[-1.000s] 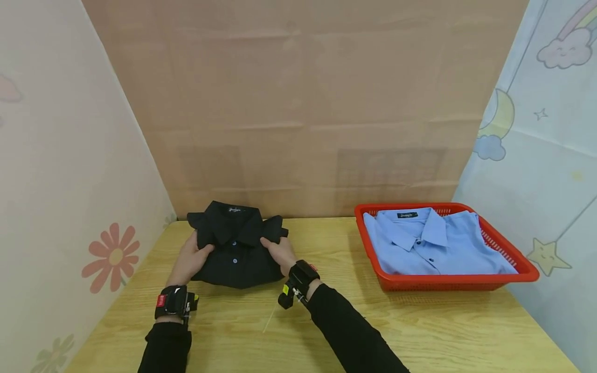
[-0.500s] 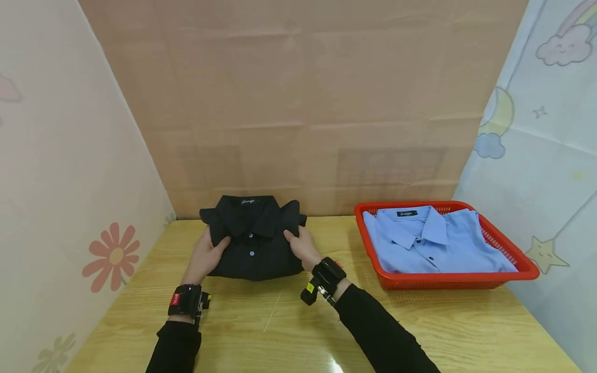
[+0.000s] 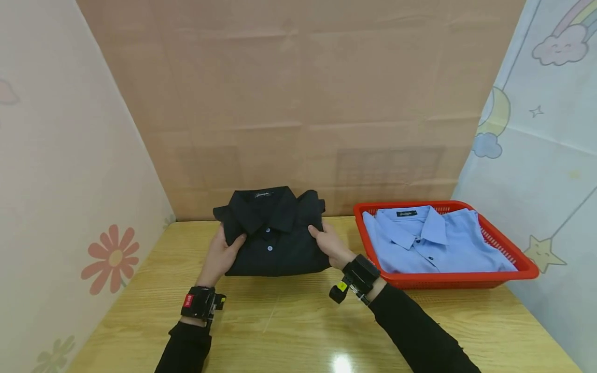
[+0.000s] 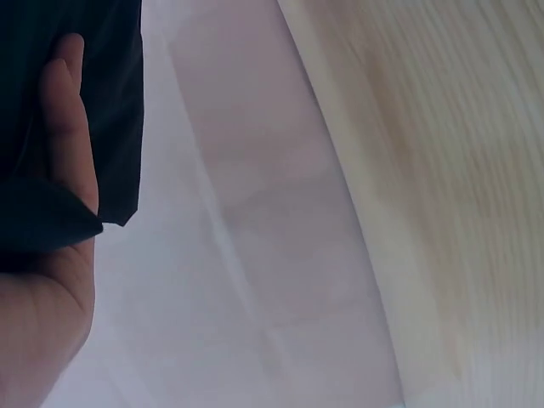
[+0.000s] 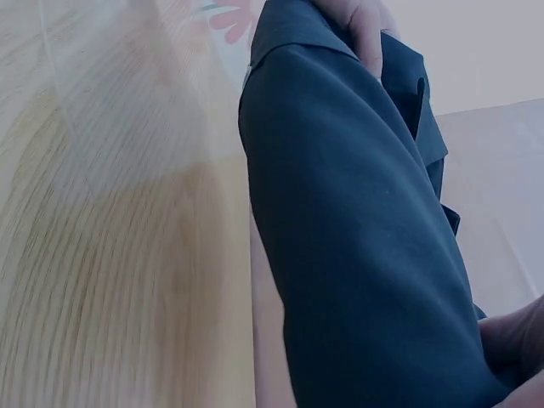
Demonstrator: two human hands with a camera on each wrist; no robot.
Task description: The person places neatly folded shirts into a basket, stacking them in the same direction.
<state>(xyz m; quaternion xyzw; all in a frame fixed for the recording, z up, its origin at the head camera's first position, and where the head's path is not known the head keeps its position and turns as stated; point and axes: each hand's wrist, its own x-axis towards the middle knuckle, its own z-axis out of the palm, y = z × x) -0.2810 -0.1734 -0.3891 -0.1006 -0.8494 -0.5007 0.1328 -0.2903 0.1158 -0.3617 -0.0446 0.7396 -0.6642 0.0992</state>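
A folded black shirt (image 3: pixel 275 254), collar toward the back wall, is held up between both hands in the head view. My left hand (image 3: pixel 222 255) grips its left side, thumb on top and fingers underneath. On the opposite side my right hand (image 3: pixel 332 245) pinches the edge, its thumb lying over the front. In the left wrist view, fingers (image 4: pixel 70 136) lie against the dark cloth. The right wrist view shows the shirt's folded lower edge (image 5: pixel 357 229) raised over the table, with part of the right hand (image 5: pixel 523 353) at the corner.
A red plastic basket (image 3: pixel 466 281) stands on the right of the wooden table (image 3: pixel 289 331), close to the right hand. Inside it lies a folded light blue shirt (image 3: pixel 462 243). A brown-covered wall (image 3: pixel 298 103) closes the back; patterned walls flank both sides.
Both hands have carried the black shirt to the right and slightly upward, closer to the basket. The grip on its two sides looks the same. The basket and blue shirt have stayed put.
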